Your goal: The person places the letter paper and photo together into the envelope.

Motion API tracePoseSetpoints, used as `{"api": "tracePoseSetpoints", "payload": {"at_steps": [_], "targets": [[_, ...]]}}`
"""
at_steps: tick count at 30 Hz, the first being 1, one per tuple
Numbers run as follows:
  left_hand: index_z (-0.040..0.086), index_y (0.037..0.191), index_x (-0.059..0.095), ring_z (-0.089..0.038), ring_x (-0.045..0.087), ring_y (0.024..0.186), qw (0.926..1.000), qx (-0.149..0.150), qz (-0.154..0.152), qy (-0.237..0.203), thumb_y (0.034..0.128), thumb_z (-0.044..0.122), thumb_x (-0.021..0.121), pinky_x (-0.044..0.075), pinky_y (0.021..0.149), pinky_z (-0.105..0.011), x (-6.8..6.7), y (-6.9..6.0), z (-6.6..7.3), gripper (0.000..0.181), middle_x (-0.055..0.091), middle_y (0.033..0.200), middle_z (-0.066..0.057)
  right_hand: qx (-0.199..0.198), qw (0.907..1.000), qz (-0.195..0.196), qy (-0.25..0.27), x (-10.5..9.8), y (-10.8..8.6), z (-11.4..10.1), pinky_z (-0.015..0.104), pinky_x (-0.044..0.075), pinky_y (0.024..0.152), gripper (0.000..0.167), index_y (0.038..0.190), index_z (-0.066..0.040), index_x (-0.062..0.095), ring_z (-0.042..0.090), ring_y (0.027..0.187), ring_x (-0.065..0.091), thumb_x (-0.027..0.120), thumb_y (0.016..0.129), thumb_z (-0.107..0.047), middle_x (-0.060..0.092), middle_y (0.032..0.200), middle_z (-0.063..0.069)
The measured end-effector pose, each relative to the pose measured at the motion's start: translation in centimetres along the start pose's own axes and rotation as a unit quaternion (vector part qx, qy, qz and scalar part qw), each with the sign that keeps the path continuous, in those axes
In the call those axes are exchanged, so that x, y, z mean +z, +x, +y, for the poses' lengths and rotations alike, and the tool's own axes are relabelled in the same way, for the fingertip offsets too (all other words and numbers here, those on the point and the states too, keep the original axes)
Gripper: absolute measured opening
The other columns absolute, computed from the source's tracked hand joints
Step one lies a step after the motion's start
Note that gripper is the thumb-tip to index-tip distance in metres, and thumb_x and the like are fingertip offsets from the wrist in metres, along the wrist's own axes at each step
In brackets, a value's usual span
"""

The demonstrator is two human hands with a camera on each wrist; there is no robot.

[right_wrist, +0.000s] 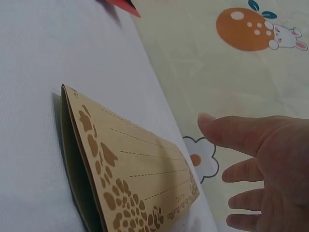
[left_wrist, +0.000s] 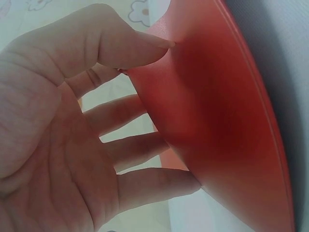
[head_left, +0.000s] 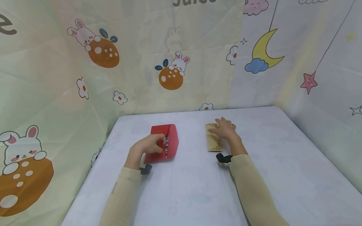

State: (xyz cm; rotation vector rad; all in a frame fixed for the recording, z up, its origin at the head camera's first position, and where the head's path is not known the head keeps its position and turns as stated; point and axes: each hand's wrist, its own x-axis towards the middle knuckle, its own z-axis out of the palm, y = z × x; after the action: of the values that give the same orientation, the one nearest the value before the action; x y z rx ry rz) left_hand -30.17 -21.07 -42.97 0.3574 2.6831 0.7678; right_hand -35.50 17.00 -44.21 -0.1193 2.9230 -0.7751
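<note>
On the left of the table lies a red envelope point(head_left: 173, 136), with a strip of colourful patterned material point(head_left: 166, 148) showing at its opening. My left hand point(head_left: 150, 143) holds the edge of its red flap point(left_wrist: 227, 106) between thumb and fingertips. A tan folded card point(head_left: 212, 142), printed with brown petal shapes and dashed lines, lies to the right. Over its upper end hovers my right hand point(head_left: 225, 128), fingers spread. In the right wrist view, a gap separates that hand from the card point(right_wrist: 135, 169), whose layers stand slightly apart at one end.
A white cloth-covered table point(head_left: 186, 188) lies under both items. Behind and beside it hang fabric walls point(head_left: 141, 72) printed with rabbits, flowers and a moon. Each wrist carries a small black camera.
</note>
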Motion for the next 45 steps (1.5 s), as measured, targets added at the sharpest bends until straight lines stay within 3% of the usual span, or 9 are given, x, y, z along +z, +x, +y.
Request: {"api": "tracePoseSetpoints", "payload": {"at_steps": [8,20,45], "targets": [[0.023,0.11,0.063,-0.025,0.057,0.112,1.0,-0.001,0.001,-0.003,0.0774,0.015,0.089,0.061,0.077,-0.035,-0.1,0.0,0.0,0.043,0.062,0.111,-0.002,0.007,0.9999,0.007,-0.005,0.0,-0.2,0.4,0.072,0.011,0.121,0.083,0.162,-0.004,0.03,0.056,0.153,0.016,0.058,0.1,-0.052,0.017,0.169,0.03],[0.023,0.11,0.063,-0.026,0.056,0.113,1.0,-0.001,-0.001,-0.002,0.0785,0.014,0.089,0.061,0.077,-0.035,0.0,0.0,0.0,0.042,0.062,0.111,-0.002,0.031,0.9993,-0.016,0.013,0.8,0.4,1.1,0.074,0.016,0.121,0.085,0.162,-0.003,0.029,0.055,0.153,0.016,0.06,0.1,-0.052,0.019,0.168,0.029],[0.022,0.113,0.063,-0.025,0.056,0.113,1.0,-0.003,-0.002,0.0,0.0772,0.016,0.09,0.061,0.077,-0.035,0.0,0.0,0.1,0.045,0.062,0.112,-0.002,0.005,0.9993,-0.027,0.027,1.0,0.5,1.5,0.07,0.026,0.119,0.083,0.16,0.001,0.032,0.053,0.146,0.033,0.061,0.1,-0.048,0.04,0.159,0.028]]}}
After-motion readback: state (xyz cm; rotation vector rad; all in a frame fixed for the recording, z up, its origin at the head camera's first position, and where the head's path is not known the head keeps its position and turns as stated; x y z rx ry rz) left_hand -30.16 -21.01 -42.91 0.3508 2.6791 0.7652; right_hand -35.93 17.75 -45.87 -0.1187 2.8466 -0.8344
